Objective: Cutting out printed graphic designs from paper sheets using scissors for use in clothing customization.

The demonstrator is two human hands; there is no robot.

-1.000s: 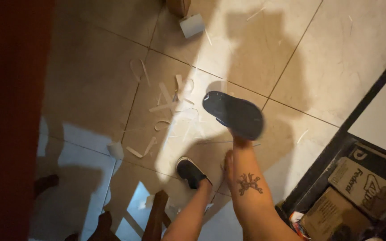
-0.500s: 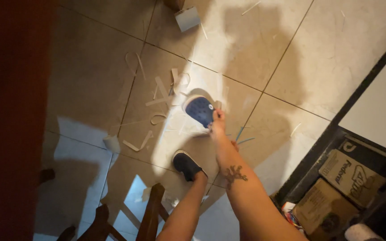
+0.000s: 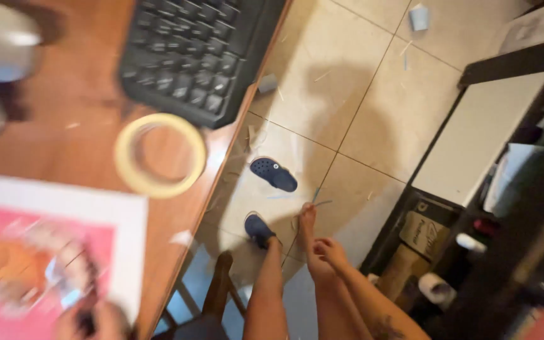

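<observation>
My right hand (image 3: 330,252) hangs low beside my bare right foot (image 3: 307,221), fingers loosely apart and holding nothing. A dark blue clog (image 3: 273,174) lies alone on the tiled floor just ahead of that foot. My other foot wears the matching clog (image 3: 259,229). At the bottom left, my left hand (image 3: 92,322) is blurred and seems closed on a dark pen-like thing. It rests on a pink picture on white paper (image 3: 45,264) lying on the wooden desk (image 3: 64,151).
A black keyboard (image 3: 196,50) and a roll of pale tape (image 3: 160,155) lie on the desk, with a blurred grey object (image 3: 1,44) at the far left. Paper scraps litter the floor (image 3: 347,82). Dark shelving with cardboard boxes (image 3: 420,230) stands at the right.
The view swung from the floor up over the desk. My right hand let go of the blue clog, which now lies on the tiles, and drew back beside my foot.
</observation>
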